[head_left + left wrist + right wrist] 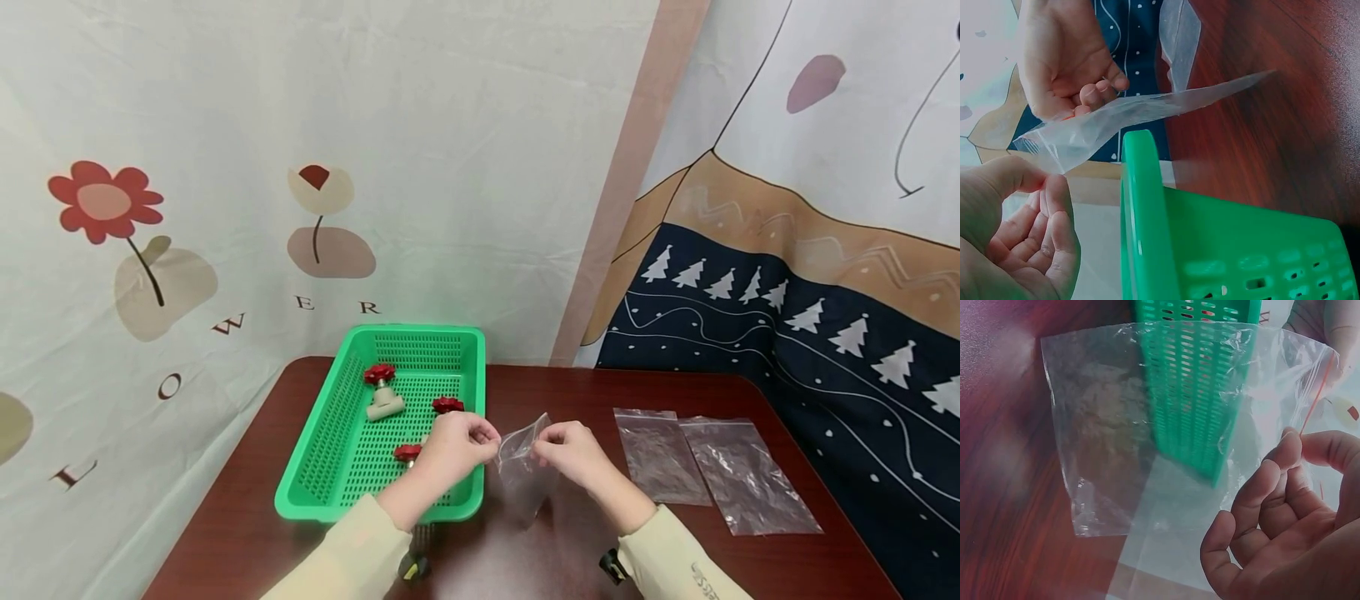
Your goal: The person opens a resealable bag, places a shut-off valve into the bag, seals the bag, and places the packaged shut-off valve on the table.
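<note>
Between both hands hangs a clear zip-lock bag (522, 477), with a thin orange line along its top edge in the right wrist view. My left hand (459, 446) pinches one top corner between thumb and forefinger. The other end of that edge is pinched by my right hand (573, 450). Nothing shows inside the bag (1104, 431). Left of it stands a green plastic basket (287, 492), partly behind my left hand and forearm. In the basket lie a beige valve with a red handwheel (384, 396) and two more red handwheels (447, 405), their bodies mostly hidden.
Two flat clear zip-lock bags lie on the right of the dark wood table (570, 387): a smaller bag (660, 458) and a larger bag (750, 475) beside it. A printed cloth (487, 167) hangs behind the table and along its right side.
</note>
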`<state>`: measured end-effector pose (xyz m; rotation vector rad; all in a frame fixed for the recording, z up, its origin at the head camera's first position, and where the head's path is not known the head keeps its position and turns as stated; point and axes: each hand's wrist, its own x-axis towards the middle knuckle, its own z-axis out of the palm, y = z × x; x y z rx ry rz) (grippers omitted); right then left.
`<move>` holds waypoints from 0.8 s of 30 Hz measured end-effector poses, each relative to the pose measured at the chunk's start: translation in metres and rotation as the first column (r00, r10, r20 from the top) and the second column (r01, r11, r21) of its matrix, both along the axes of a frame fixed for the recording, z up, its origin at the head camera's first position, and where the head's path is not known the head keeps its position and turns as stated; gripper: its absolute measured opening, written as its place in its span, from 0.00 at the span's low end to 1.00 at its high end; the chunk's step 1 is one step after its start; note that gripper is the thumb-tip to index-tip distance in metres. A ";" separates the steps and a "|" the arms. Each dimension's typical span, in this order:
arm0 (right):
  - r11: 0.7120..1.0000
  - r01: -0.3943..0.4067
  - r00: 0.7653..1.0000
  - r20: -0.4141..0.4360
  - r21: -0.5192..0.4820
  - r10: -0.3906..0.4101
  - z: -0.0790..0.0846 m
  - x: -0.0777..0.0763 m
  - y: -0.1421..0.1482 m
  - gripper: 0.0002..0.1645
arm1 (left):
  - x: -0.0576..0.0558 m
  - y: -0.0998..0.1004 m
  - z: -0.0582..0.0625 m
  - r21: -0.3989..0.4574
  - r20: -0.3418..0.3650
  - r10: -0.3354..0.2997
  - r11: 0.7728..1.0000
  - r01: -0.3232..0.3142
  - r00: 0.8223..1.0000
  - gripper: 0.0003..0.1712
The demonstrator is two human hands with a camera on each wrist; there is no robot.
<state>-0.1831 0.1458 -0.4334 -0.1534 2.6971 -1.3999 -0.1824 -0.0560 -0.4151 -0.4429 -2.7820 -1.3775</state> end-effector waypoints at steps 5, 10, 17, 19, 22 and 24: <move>1.000 -0.013 1.000 -0.016 0.020 0.013 0.003 0.000 -0.001 0.11 | 0.000 0.002 -0.002 -0.024 -0.010 -0.005 1.000 0.004 1.000 0.02; 0.998 -0.017 0.994 -0.104 0.056 0.023 0.009 0.003 -0.005 0.13 | 0.002 0.005 -0.003 -0.029 -0.013 -0.019 0.999 0.019 1.000 0.03; 0.995 0.028 0.983 -0.186 0.098 -0.009 0.010 0.005 -0.009 0.10 | 0.004 0.006 0.000 -0.041 -0.001 0.010 0.999 -0.010 1.000 0.04; 0.997 0.038 0.984 -0.176 0.069 -0.026 0.010 0.005 -0.009 0.09 | 0.004 0.006 0.000 -0.043 -0.003 0.016 0.999 -0.016 1.000 0.04; 0.999 0.045 0.987 -0.156 0.017 -0.042 0.009 0.005 -0.008 0.09 | 0.004 0.006 0.001 -0.037 -0.009 0.019 0.999 -0.019 1.000 0.04; 0.999 0.043 0.989 -0.138 -0.017 -0.045 0.009 0.006 -0.008 0.09 | 0.004 0.006 0.000 -0.035 -0.022 0.021 0.999 -0.022 1.000 0.03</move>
